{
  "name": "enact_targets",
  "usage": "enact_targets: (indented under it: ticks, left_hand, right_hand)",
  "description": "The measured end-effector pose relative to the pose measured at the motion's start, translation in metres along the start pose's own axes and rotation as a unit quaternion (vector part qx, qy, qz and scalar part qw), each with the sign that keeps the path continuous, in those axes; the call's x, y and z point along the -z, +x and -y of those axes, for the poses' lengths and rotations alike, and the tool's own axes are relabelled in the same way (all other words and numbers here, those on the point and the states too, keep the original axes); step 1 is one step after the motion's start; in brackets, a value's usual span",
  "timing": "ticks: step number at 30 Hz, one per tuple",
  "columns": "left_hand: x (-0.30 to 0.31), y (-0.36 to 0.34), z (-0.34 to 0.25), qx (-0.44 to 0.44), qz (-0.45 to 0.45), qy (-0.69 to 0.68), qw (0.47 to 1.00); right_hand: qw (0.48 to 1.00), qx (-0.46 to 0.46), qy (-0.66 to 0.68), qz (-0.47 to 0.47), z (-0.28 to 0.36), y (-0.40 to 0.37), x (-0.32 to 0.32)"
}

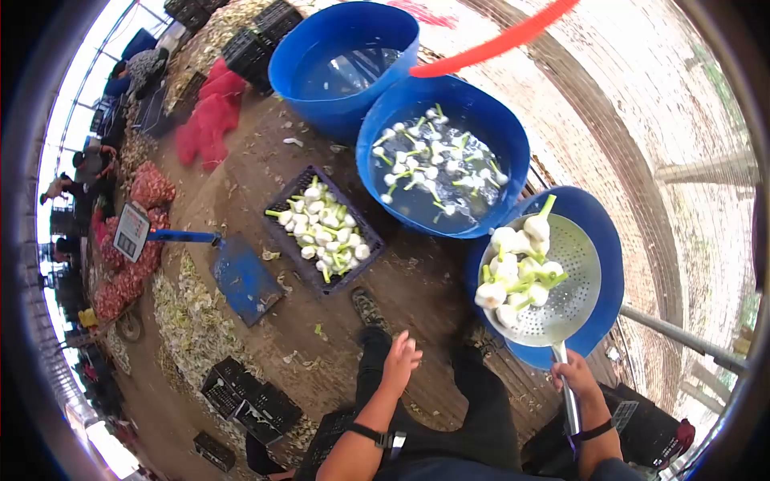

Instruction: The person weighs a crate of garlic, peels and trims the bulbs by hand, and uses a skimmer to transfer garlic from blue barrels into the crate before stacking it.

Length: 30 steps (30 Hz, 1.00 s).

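My right hand (571, 372) grips the metal handle of a large perforated skimmer (573, 268). Several garlic bulbs (513, 276) with green stems are heaped on the left side of its bowl, which hangs over the rightmost blue tub (605, 264). Empty, with fingers loosely bent and apart, my left hand (401, 362) is in front of my legs. The middle blue tub (373, 144) holds water with many garlic bulbs floating in it. A dark plastic crate (373, 232) full of garlic bulbs sits on the ground left of the tubs.
Farther back stands another blue tub (281, 76) of water. A red hose (497, 44) arcs over the tubs. To the left are a blue platform scale (245, 276), a pile of peelings (192, 321), black crates (249, 401), red mesh sacks (152, 184) and people (92, 164).
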<state>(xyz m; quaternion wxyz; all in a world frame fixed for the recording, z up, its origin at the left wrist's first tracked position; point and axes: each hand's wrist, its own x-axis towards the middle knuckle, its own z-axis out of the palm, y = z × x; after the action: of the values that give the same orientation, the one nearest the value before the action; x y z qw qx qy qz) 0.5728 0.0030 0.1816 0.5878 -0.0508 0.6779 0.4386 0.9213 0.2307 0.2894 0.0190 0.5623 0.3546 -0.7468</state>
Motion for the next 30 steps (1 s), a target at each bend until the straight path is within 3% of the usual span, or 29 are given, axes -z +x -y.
enact_targets:
  ticks: [6, 9, 16, 18, 21, 25, 27, 30]
  left_hand:
    - [0.055, 0.074, -0.121, -0.065, 0.015, -0.155, 0.986]
    - [0.105, 0.11, -0.16, -0.031, -0.012, -0.167, 0.985]
    - [0.241, 0.247, -0.155, 0.021, -0.072, -0.314, 0.946]
    - [0.265, 0.276, -0.153, 0.044, -0.056, -0.339, 0.938]
    - [0.287, 0.298, -0.14, 0.027, -0.067, -0.34, 0.938]
    - [0.313, 0.3, -0.126, 0.073, -0.036, -0.323, 0.943]
    - [0.323, 0.295, -0.12, 0.081, -0.019, -0.301, 0.95]
    - [0.333, 0.29, -0.108, 0.088, 0.002, -0.261, 0.961]
  right_hand:
    - [0.996, 0.019, -0.081, 0.04, 0.047, 0.058, -0.143]
    - [0.994, 0.013, -0.098, 0.047, 0.073, 0.1, -0.222]
    - [0.977, -0.013, -0.214, 0.005, 0.116, 0.219, -0.404]
    - [0.893, 0.087, -0.434, -0.086, 0.119, 0.25, -0.445]
    - [0.873, 0.114, -0.458, -0.125, 0.114, 0.276, -0.483]
    - [0.857, 0.141, -0.47, -0.158, 0.105, 0.273, -0.495]
    - [0.879, 0.072, -0.442, -0.166, 0.104, 0.268, -0.491]
    - [0.872, 0.069, -0.454, -0.17, 0.108, 0.253, -0.484]
